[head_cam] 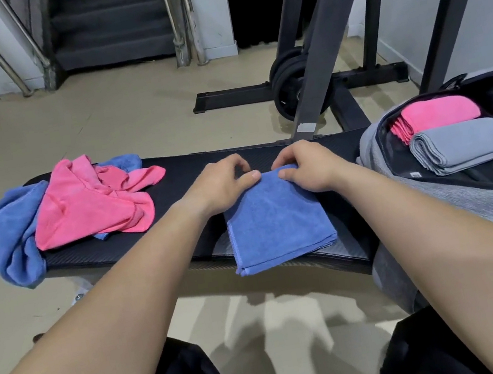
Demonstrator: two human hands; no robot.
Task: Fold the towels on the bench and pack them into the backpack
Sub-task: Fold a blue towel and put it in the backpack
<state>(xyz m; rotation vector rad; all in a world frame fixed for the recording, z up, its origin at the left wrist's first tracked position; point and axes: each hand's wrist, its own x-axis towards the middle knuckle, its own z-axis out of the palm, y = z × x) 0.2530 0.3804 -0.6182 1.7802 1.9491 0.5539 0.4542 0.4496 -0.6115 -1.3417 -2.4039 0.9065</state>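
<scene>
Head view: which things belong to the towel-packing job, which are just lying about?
Job: left hand and right hand gripping the half-folded blue towel; loose pink towel and crumpled blue towel heaped on the bench; backpack holding a folded pink towel and folded grey towel.
Lying about: weight plates, rack frame, stairs.

We log a folded blue towel [277, 217] lying across the middle of the bench [176, 172], its near end overhanging the bench's front edge. The left hand [221, 184] and right hand [304, 166] both pinch its far edge, fingers curled. At the bench's left end, a crumpled pink towel [84, 208] lies on loose blue towels [14, 241]. At the bench's right end, an open backpack [437, 196] holds a folded pink towel [442, 111] and a folded grey towel [468, 144].
</scene>
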